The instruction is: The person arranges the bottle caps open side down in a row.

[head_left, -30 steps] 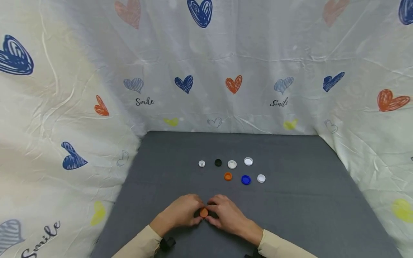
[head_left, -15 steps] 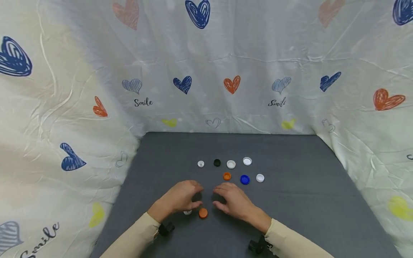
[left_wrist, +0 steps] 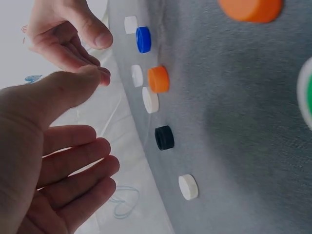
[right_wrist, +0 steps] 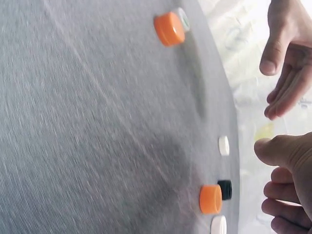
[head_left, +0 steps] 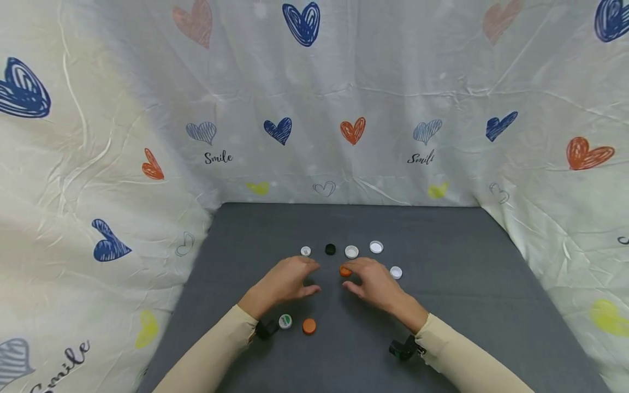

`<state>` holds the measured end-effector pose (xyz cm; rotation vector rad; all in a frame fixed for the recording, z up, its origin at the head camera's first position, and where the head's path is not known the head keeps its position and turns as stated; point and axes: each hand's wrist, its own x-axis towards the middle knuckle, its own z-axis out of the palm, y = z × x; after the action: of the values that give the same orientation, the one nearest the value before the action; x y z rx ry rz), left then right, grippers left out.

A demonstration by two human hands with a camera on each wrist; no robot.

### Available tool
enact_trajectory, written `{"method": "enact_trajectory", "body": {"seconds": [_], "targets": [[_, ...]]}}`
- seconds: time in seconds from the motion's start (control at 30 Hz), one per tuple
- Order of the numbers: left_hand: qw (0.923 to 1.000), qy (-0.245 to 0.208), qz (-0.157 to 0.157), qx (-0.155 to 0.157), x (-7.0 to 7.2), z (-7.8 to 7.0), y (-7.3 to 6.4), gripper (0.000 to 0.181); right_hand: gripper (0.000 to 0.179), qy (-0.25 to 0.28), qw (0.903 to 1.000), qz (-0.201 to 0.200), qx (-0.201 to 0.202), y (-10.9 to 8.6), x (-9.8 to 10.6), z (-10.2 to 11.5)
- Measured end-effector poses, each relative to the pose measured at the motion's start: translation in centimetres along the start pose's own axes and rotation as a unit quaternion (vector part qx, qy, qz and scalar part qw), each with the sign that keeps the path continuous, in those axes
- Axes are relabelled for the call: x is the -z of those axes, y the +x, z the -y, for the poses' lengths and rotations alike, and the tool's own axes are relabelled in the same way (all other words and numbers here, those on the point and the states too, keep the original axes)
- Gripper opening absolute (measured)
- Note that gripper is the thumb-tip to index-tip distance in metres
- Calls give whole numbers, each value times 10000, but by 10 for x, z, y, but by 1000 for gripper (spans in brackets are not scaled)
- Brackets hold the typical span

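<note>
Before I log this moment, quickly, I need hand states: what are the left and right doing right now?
Left hand: open, holding nothing.
Right hand: open, holding nothing.

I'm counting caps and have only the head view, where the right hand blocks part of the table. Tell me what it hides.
Observer: A blue cap. The left wrist view shows the blue cap on the grey cloth, near a white cap.
Operator: From up here, the right hand overlaps the farther orange cap. Report whether they touch.
Observer: They don't. The right wrist view shows a clear gap between that cap and the hand.
</note>
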<state>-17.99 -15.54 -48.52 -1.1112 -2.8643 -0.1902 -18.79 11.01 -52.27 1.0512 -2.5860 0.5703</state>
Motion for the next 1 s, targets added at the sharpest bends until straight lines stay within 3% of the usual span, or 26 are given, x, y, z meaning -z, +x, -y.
{"method": "enact_trajectory", "body": {"seconds": [0.47, 0.67, 1.0], "targets": [[9998, -16, 51, 166, -14, -4, 45, 47, 40, -136, 9987, 196, -453, 4, 8, -19], [9990, -278, 196, 302, -21, -8, 63, 48, 40, -146, 9976, 324, -590, 5, 7, -26], [9983, -226, 347, 413, -35, -14, 84, 38, 37, -118, 9968, 484, -629, 6, -3, -35]]}}
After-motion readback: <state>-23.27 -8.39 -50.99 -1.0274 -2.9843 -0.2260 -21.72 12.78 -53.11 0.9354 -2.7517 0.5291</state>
